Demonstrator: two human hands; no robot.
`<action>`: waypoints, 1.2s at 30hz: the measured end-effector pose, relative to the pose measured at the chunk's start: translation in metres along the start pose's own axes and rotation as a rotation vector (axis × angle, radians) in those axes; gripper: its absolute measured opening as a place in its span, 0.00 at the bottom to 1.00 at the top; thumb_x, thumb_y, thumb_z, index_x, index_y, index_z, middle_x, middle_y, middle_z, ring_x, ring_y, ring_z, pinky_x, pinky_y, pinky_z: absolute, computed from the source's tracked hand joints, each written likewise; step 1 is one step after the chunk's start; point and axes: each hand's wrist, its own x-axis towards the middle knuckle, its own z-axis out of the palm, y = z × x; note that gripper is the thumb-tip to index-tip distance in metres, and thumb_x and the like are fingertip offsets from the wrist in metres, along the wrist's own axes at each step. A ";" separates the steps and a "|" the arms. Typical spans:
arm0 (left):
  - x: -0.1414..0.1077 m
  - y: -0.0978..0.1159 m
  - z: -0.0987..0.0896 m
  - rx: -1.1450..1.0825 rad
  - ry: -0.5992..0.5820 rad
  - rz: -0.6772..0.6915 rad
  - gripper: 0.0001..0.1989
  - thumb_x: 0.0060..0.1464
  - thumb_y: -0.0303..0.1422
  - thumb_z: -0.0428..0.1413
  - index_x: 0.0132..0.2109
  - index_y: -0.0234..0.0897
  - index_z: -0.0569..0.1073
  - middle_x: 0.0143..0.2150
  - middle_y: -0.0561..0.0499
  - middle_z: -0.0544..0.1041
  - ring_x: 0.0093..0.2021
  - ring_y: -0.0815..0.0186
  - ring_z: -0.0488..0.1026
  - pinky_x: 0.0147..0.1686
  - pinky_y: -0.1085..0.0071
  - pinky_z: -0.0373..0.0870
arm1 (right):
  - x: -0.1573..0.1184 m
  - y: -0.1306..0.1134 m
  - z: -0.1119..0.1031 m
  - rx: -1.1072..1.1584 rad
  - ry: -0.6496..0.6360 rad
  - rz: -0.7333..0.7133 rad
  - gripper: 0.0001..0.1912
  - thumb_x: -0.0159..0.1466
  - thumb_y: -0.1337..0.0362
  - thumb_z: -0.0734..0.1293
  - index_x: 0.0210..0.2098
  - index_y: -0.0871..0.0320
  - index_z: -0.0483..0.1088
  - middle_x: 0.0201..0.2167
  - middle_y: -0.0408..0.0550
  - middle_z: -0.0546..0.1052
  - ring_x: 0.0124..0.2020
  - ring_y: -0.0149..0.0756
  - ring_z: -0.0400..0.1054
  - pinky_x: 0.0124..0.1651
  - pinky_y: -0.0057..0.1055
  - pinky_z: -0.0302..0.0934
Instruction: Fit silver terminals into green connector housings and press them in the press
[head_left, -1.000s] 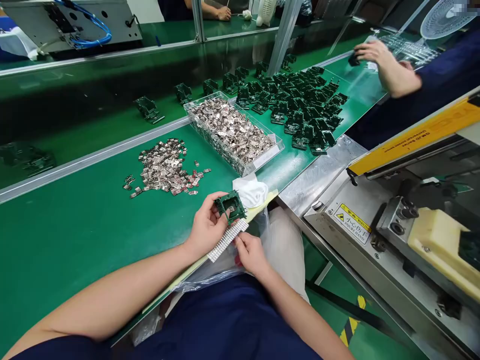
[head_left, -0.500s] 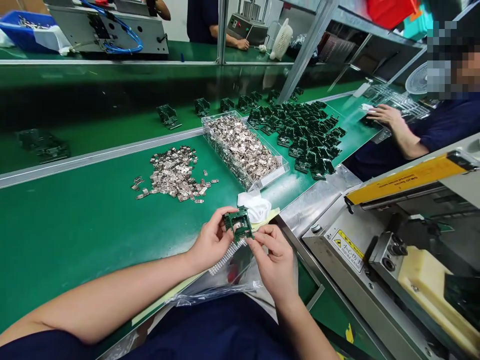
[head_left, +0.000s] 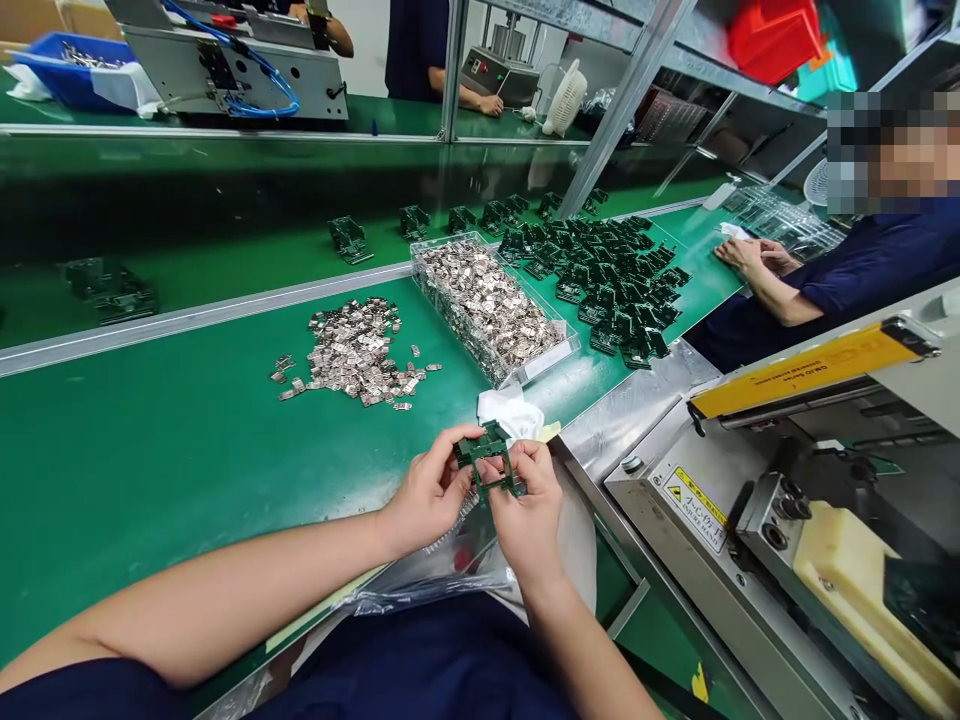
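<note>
Left hand [head_left: 429, 495] closed on left side of green frame [head_left: 491, 444]. Right hand [head_left: 529, 505] nearly closed, fingers gripping frame's right side; can't tell if a small piece is in there too. Frame sits between both hands. White cloth [head_left: 511, 412] just beyond them. Metal piece pile [head_left: 356, 352] on counter [head_left: 187, 440], ahead-left of left hand; filled clear tray [head_left: 456, 331] ahead of both; heaped green parts [head_left: 609, 275] ahead-right of right hand.

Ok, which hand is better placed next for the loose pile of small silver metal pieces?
Probably the left hand: nearer that pile than the right hand, though both hold the green open frame.
</note>
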 end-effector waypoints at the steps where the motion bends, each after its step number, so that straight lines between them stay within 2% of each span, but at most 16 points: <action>1: -0.001 0.000 0.000 0.007 0.002 0.006 0.18 0.61 0.31 0.50 0.58 0.39 0.63 0.26 0.56 0.68 0.22 0.72 0.61 0.23 0.75 0.58 | 0.000 0.001 0.000 0.032 0.007 0.023 0.09 0.61 0.60 0.69 0.26 0.56 0.71 0.35 0.47 0.65 0.37 0.38 0.63 0.34 0.31 0.60; 4: -0.001 0.000 0.001 0.002 -0.004 0.014 0.17 0.62 0.31 0.50 0.57 0.39 0.63 0.25 0.56 0.66 0.22 0.72 0.60 0.23 0.75 0.57 | 0.001 0.005 0.001 0.200 0.008 0.122 0.12 0.57 0.59 0.72 0.25 0.57 0.66 0.33 0.45 0.65 0.34 0.35 0.61 0.30 0.28 0.56; 9: -0.001 0.003 0.005 -0.024 -0.029 0.013 0.18 0.62 0.33 0.50 0.58 0.38 0.63 0.29 0.53 0.70 0.25 0.70 0.66 0.26 0.74 0.62 | 0.003 0.005 -0.002 0.652 -0.063 0.374 0.21 0.50 0.61 0.77 0.28 0.56 0.59 0.26 0.37 0.62 0.27 0.29 0.56 0.30 0.26 0.55; 14: -0.001 0.010 0.010 -0.038 -0.074 0.007 0.18 0.61 0.35 0.52 0.57 0.38 0.64 0.31 0.51 0.72 0.25 0.71 0.65 0.24 0.76 0.62 | 0.000 0.003 -0.008 0.828 -0.059 0.431 0.27 0.47 0.61 0.79 0.26 0.56 0.54 0.24 0.35 0.61 0.26 0.27 0.55 0.29 0.23 0.53; 17: 0.006 0.021 0.014 -0.068 -0.144 -0.014 0.18 0.60 0.36 0.53 0.56 0.38 0.64 0.33 0.51 0.72 0.26 0.71 0.65 0.25 0.76 0.63 | -0.002 0.008 -0.023 0.817 -0.064 0.362 0.24 0.50 0.60 0.78 0.29 0.55 0.56 0.26 0.36 0.63 0.27 0.28 0.59 0.30 0.24 0.56; 19: 0.015 0.031 0.020 -0.089 -0.203 -0.044 0.18 0.60 0.36 0.53 0.56 0.38 0.64 0.36 0.50 0.73 0.30 0.69 0.69 0.28 0.75 0.66 | -0.003 0.012 -0.043 0.670 -0.077 0.233 0.21 0.52 0.60 0.77 0.37 0.54 0.63 0.33 0.41 0.69 0.35 0.33 0.64 0.35 0.26 0.60; 21: 0.024 0.041 0.030 -0.084 -0.289 -0.065 0.18 0.61 0.35 0.52 0.57 0.38 0.64 0.37 0.49 0.74 0.32 0.67 0.72 0.30 0.73 0.69 | -0.008 0.014 -0.072 0.428 -0.097 0.057 0.30 0.53 0.60 0.77 0.52 0.51 0.65 0.48 0.48 0.70 0.46 0.39 0.65 0.41 0.30 0.63; 23: 0.034 0.052 0.044 -0.045 -0.436 -0.048 0.19 0.60 0.34 0.52 0.58 0.38 0.63 0.35 0.49 0.74 0.30 0.67 0.72 0.30 0.72 0.70 | -0.017 0.014 -0.107 0.195 -0.103 -0.119 0.40 0.54 0.59 0.78 0.61 0.49 0.60 0.58 0.51 0.66 0.54 0.44 0.62 0.47 0.34 0.63; 26: 0.055 0.070 0.077 -0.012 -0.755 0.025 0.25 0.60 0.33 0.53 0.63 0.41 0.60 0.37 0.48 0.76 0.31 0.66 0.74 0.31 0.71 0.71 | -0.041 0.013 -0.162 0.047 -0.046 -0.230 0.37 0.54 0.54 0.77 0.60 0.49 0.64 0.55 0.51 0.70 0.54 0.46 0.65 0.52 0.39 0.63; 28: 0.074 0.086 0.108 -0.048 -0.927 0.089 0.31 0.59 0.35 0.55 0.67 0.44 0.55 0.46 0.45 0.77 0.40 0.62 0.77 0.38 0.67 0.75 | -0.060 0.015 -0.201 0.077 0.123 -0.208 0.37 0.52 0.50 0.77 0.58 0.50 0.67 0.52 0.51 0.73 0.52 0.47 0.67 0.52 0.39 0.65; 29: 0.084 0.096 0.128 -0.059 -0.971 0.139 0.34 0.57 0.37 0.57 0.68 0.44 0.54 0.52 0.42 0.76 0.48 0.59 0.76 0.44 0.63 0.75 | -0.070 0.017 -0.221 0.107 0.272 -0.197 0.38 0.50 0.48 0.78 0.57 0.51 0.67 0.52 0.51 0.73 0.51 0.46 0.68 0.50 0.38 0.66; 31: 0.102 0.117 0.174 -0.035 -0.953 0.272 0.38 0.54 0.40 0.60 0.67 0.42 0.55 0.62 0.39 0.69 0.61 0.53 0.68 0.56 0.57 0.69 | -0.088 0.024 -0.262 0.161 0.664 -0.219 0.38 0.48 0.47 0.78 0.55 0.53 0.69 0.50 0.50 0.73 0.48 0.42 0.70 0.46 0.34 0.68; 33: 0.114 0.136 0.225 0.051 -0.890 0.390 0.41 0.49 0.42 0.63 0.67 0.38 0.57 0.67 0.37 0.62 0.67 0.49 0.59 0.63 0.54 0.61 | -0.101 0.032 -0.299 0.182 1.009 -0.264 0.37 0.46 0.46 0.79 0.51 0.54 0.72 0.46 0.48 0.73 0.41 0.37 0.71 0.40 0.31 0.69; 34: 0.118 0.144 0.249 0.095 -0.879 0.417 0.44 0.47 0.43 0.64 0.67 0.36 0.57 0.68 0.37 0.59 0.68 0.48 0.57 0.64 0.53 0.59 | -0.105 0.036 -0.315 0.176 1.117 -0.268 0.36 0.46 0.46 0.79 0.49 0.55 0.73 0.45 0.47 0.74 0.37 0.35 0.70 0.38 0.31 0.69; 36: 0.123 0.156 0.291 0.142 -0.887 0.416 0.45 0.44 0.43 0.66 0.66 0.32 0.59 0.67 0.34 0.62 0.66 0.46 0.60 0.64 0.53 0.60 | -0.107 0.044 -0.341 0.138 1.216 -0.242 0.35 0.46 0.47 0.79 0.48 0.55 0.73 0.44 0.47 0.74 0.33 0.35 0.70 0.35 0.33 0.69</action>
